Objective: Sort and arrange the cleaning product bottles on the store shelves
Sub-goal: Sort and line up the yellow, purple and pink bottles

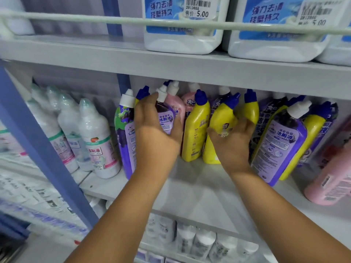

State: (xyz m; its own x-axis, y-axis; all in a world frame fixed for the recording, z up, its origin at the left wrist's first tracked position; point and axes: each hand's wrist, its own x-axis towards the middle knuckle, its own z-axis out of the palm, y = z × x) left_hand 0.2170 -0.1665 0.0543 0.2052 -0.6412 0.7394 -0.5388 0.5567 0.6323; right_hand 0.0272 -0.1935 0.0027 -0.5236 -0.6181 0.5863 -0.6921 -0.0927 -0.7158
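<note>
Labels carried most of the readable writing: the purple bottle [164, 118] in the left hand [155, 126] bore 洁厕液 on a lilac panel, and the same characters showed on a second purple bottle [279, 147] leaning at the right and on a white bottle [96, 141] with a pink and green label at the left; the left hand's fingers curled round the purple bottle's body, just below its white cap; the right hand [232, 141] gripped a yellow bottle [220, 128] with a blue cap, fingers wrapped round its side, another yellow bottle [195, 128] standing just beside it; both held bottles sat on the middle shelf [199, 188], a pale grey board; a pink bottle [330, 183] leaned at the far right; on the shelf above, large white jugs [182, 23] read 强力去渍 and 挂壁持久, with a price sticker [199, 8] marked 5.00; a blue upright post [34, 141] framed the left side.
</note>
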